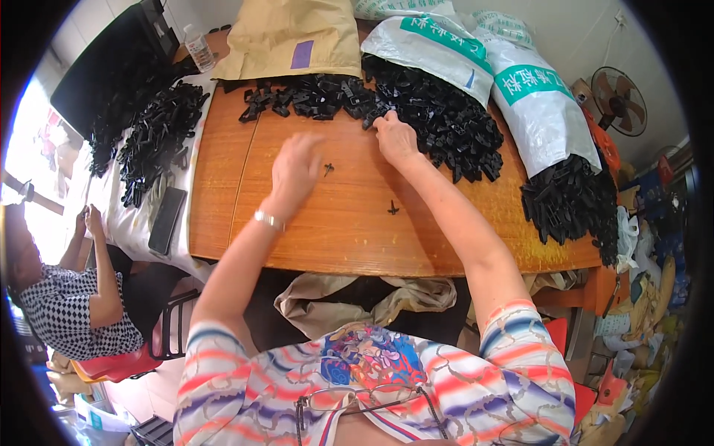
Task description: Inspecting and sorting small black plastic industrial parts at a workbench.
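Observation:
My right hand (398, 140) reaches to the near edge of a heap of small black plastic parts (454, 123). Its fingers are pinched on a black plastic part at the heap's left side, partly covered by the fingertips. Over the wooden table, left of centre, my left hand (296, 169) is raised; motion smears its fingers, so I cannot make out their state. Just right of that hand lies a small dark cross-shaped piece (329, 170). A similar dark piece (393, 208) lies nearer the table's front edge.
A brown paper sack (294, 37) and white woven sacks (535, 111) spill black parts along the table's back and right. On the left, a phone (167, 221) and more black parts (160, 126) lie on a white cloth. A person (74, 297) sits at left. A fan (619, 100) stands at right.

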A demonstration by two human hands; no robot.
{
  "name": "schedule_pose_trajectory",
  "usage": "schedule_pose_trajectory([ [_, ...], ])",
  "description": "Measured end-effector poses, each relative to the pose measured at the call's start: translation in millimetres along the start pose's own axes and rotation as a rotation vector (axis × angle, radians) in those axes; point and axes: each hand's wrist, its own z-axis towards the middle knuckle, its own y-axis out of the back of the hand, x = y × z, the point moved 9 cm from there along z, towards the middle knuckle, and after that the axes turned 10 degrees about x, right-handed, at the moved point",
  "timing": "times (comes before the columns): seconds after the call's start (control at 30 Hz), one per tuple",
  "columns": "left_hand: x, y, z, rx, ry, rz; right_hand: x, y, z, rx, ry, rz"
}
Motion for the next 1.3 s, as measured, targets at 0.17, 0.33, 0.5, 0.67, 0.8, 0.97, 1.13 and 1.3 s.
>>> schedule_pose_trajectory([
  [0.17,64,-44,71,0.111,0.079,0.198,11,3,0,-0.068,0.039,-0.019],
  [0.33,69,-60,82,0.126,0.068,0.386,0,0,-18,0.035,-0.076,0.179],
  [0.5,54,-59,59,0.087,0.028,0.321,3,5,-53,0.001,-0.021,0.377],
  [0.67,67,-58,24,0.179,0.398,-0.393,19,15,-76,0.037,-0.029,0.628],
  [0.8,27,-52,-10,0.048,0.444,-1.112,41,45,-101,-0.094,0.006,0.912],
  [0.97,-18,-49,-35,0.166,0.359,-1.480,67,69,-122,-0.129,0.024,1.109],
  [1.13,-33,-40,-39,0.171,0.296,-1.514,78,87,-134,-0.189,0.083,1.095],
  [1.3,-42,-32,-41,0.163,0.259,-1.446,81,88,-141,-0.183,0.115,1.111],
])
